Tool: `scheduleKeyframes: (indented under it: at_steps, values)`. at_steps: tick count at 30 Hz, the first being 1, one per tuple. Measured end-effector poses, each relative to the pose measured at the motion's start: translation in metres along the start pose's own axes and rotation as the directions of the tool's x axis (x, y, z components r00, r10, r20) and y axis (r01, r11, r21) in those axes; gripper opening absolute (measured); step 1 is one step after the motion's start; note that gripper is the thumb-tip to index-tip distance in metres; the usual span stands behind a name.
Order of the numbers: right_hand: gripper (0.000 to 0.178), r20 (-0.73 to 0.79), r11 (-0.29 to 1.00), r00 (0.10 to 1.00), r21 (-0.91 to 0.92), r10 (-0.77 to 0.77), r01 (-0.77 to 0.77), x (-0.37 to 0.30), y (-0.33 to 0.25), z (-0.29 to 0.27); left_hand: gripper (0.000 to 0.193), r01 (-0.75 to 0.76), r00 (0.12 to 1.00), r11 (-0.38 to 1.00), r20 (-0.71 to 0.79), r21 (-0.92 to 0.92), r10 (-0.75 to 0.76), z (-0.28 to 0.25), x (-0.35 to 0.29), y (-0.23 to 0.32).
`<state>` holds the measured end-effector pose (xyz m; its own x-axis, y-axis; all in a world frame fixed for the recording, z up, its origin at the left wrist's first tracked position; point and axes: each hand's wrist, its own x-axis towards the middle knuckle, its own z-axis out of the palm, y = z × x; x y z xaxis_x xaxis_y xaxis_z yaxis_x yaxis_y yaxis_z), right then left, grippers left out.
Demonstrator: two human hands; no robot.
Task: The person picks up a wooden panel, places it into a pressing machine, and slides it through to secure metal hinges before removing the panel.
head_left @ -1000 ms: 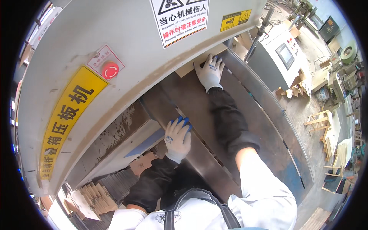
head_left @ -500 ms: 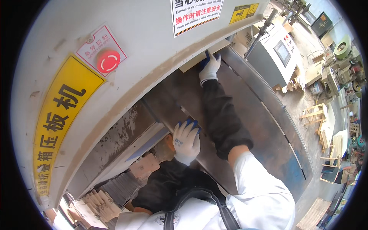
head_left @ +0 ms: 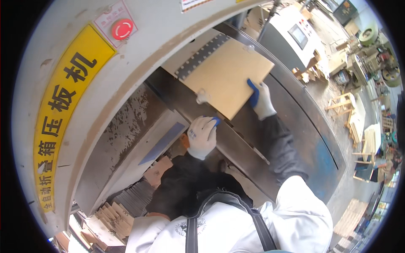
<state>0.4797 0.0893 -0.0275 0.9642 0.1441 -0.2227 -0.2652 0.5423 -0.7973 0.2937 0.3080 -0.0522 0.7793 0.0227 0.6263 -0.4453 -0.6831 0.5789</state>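
My right hand [head_left: 263, 100], in a white glove with a blue palm, grips the right edge of a plywood panel [head_left: 230, 74]. The panel lies over the dark metal table of the press machine. A dark perforated metal strip [head_left: 202, 56] runs along its far left side, with more pale board beyond it. Small metal clips [head_left: 203, 96] stick out at two of its edges. My left hand [head_left: 201, 138], gloved alike, is at the table's near edge, below the panel. Its fingers are loosely bent and apart from the panel, with nothing seen in them.
The machine's pale housing [head_left: 105, 71] curves overhead on the left, with a red emergency stop button [head_left: 122, 29]. Stacked boards [head_left: 112, 219] stand low on the left. A control cabinet [head_left: 291, 36] is beyond the table; wooden stands [head_left: 344, 103] and another person [head_left: 384, 169] are farther right.
The plywood panel has come out from under the housing toward me, and its metal strip now shows. My right hand has moved nearer and to the right. My left hand's fingers have drawn closer together.
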Motion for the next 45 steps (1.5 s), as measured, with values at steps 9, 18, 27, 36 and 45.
scheduleKeyframes:
  at_steps: [9, 18, 27, 36, 45]
  values:
    - [0.086, 0.152, -0.286, 0.933, -0.957, -0.326, 0.056, -0.207, -0.089, -0.131, 0.049, 0.081, 0.981, 0.85, 0.108, 0.52, -0.16, -0.012, 0.015, 0.003]
    - [0.097, 0.306, -0.261, 0.901, -0.938, -0.309, 0.229, -0.161, -0.054, -0.139, 0.046, 0.22, 0.955, 0.875, 0.087, 0.431, -0.283, 0.009, 0.05, -0.056]
    - [0.094, 0.438, -0.371, 0.834, -0.875, -0.337, 0.31, -0.076, -0.063, -0.127, 0.049, 0.284, 0.939, 0.841, 0.044, 0.46, -0.341, 0.034, 0.1, -0.097]
    - [0.097, 0.447, -0.344, 0.805, -0.881, -0.39, 0.323, -0.008, -0.059, -0.111, 0.054, 0.255, 0.949, 0.84, 0.044, 0.478, -0.313, 0.049, 0.14, -0.152]
    - [0.099, 0.475, -0.396, 0.794, -0.859, -0.379, 0.325, 0.019, -0.057, -0.104, 0.051, 0.343, 0.927, 0.852, 0.002, 0.397, -0.375, 0.056, 0.169, -0.17]
